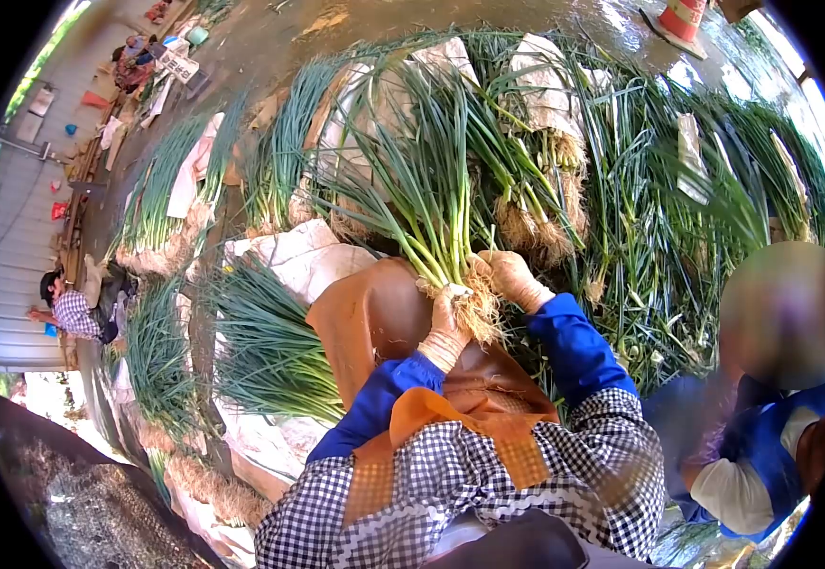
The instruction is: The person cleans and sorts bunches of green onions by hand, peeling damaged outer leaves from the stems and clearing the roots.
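A bunch of green onions point(436, 213) fans out in front of me, its leaves pointing up and its pale roots toward my lap. My left hand point(444, 332), in a tan glove, is closed around the lower white stems. Beside the hairy roots, my gloved right hand point(513, 279) has its fingers pinched at the base of the same bunch; the fingertips are partly hidden. A brown apron point(351, 318) covers my lap beneath both hands. To the left, a thick pile of green onions point(270, 346) lies on pale sacking point(303, 256).
Several bundles with roots, such as one wrapped in a pale sack point(543, 90), lie ahead. Loose green onions point(635, 247) cover the ground to the right. A co-worker point(763, 446) sits close at right; another person point(75, 313) is far left. A traffic cone point(684, 19) stands ahead.
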{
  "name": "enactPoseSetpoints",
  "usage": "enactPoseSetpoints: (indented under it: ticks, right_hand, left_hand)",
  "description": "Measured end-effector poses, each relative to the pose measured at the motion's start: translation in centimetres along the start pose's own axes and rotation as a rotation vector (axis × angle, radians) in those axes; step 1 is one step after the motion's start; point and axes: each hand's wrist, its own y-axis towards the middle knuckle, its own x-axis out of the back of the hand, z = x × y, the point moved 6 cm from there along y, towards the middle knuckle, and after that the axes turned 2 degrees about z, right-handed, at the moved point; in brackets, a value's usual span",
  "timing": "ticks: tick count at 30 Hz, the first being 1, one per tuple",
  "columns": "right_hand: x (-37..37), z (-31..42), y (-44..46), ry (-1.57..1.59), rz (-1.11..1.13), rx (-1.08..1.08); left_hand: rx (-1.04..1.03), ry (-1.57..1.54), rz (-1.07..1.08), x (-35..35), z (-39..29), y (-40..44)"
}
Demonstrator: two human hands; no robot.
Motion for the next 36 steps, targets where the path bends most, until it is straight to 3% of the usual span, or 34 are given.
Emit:
enactPoseSetpoints:
  ticks: [1,2,3,5,6,7,8,9,11,13,15,17,18,19,21,22,23,28,30,32,33,34,36]
  right_hand:
    - [-0.3,0.7,-0.2,-0.095,-0.056,0.048]
    - [0.0,1.0,-0.9,-0.009,-0.093,0.137]
    - [0.2,1.1,-2.1,0.194,-0.115,0.085]
    - [1.7,4.8,-5.7,0.061,0.138,0.215]
    - [1.7,5.4,-7.7,0.26,0.162,0.213]
    - [1.7,5.9,-9.8,0.454,0.175,0.201]
    - [1.1,3.8,-11.8,0.372,0.332,-0.009]
    - [0.5,0.6,-13.6,0.163,0.504,-0.085]
    - [2.6,-5.2,-18.1,-0.475,0.779,-0.39]
    - [9.5,-4.7,-18.9,-0.057,0.133,-0.333]
    - [17.5,-3.8,-21.9,-0.267,-0.397,-0.325]
    - [23.5,-4.3,-26.1,0.022,-1.053,-0.597]
    - [25.5,-3.2,-27.1,-0.112,-0.942,-0.768]
    - [25.3,-6.9,-28.7,-0.231,-0.808,-0.907]
    - [23.5,-11.9,-29.4,-0.079,-0.617,-1.057]
    - [21.0,-18.8,-29.1,0.364,-0.605,-0.771]
    - [21.3,-15.0,-26.6,0.728,-0.52,-0.652]
    - [21.5,-9.9,-22.2,1.078,-0.606,-0.489]
    - [18.7,-8.9,-18.3,1.192,-0.523,-0.43]
    - [16.9,-9.1,-18.0,1.163,-0.799,-0.483]
    - [16.6,-9.5,-16.9,1.109,-0.789,-0.389]
    - [16.4,-7.8,-15.4,1.047,-0.691,-0.437]
    - [14.7,-4.5,-11.8,0.985,-0.566,-0.515]
  left_hand:
    - [0.001,-0.019,-0.006,1.3,0.0,0.5]
    - [0.006,-0.037,-0.009,2.6,0.1,1.2]
    - [0.012,-0.04,-0.011,2.6,0.2,1.3]
    - [-0.051,0.095,0.01,1.3,-0.3,1.3]
    - [0.047,-0.076,0.078,-0.7,0.0,1.2]
    - [-0.039,0.028,-0.153,1.8,-1.0,2.2]
    - [0.025,0.044,0.048,1.8,-0.8,2.7]
    - [0.107,0.054,0.265,-1.4,-0.6,1.4]
    - [0.215,-0.03,0.428,-3.7,0.2,0.9]
    - [0.266,-0.048,0.244,-2.6,0.3,0.9]
    - [0.223,-0.037,0.262,-3.6,0.3,0.7]
    - [0.271,-0.044,0.338,-2.5,0.7,1.3]
    - [0.269,-0.031,0.349,-2.8,0.8,1.2]
    - [0.261,-0.016,0.353,-2.9,0.8,1.1]
    - [0.247,0.008,0.363,-2.8,0.6,1.1]
    - [0.24,0.014,0.363,-3.0,0.7,1.0]
    - [0.231,0.015,0.36,-3.0,0.7,0.9]
    - [0.177,0.048,0.38,-2.7,0.5,0.6]
    - [0.136,0.069,0.384,-3.6,0.1,-0.4]
    - [0.136,0.065,0.325,-3.3,0.2,-0.6]
    - [0.159,0.038,0.269,-2.5,0.4,-0.2]
    - [0.15,0.117,0.273,1.3,0.7,2.6]
    - [0.161,0.092,0.276,0.2,0.8,1.5]
